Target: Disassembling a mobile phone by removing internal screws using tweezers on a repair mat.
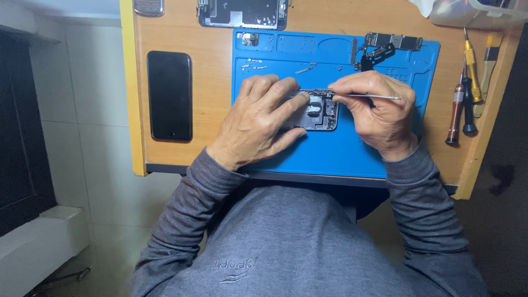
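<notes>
- Grey sleeves nearest the camera, both forearms reaching onto the bench.
- left hand flat on opened phone chassis, fingers spread and pressing it down, gripping nothing.
- right hand fingers pinched shut on tweezers, tip at the chassis's top edge.
- chassis lies mid blue repair mat.
- black phone left of mat.
- screwdrivers right of mat.
- circuit board at mat's far edge.
</notes>
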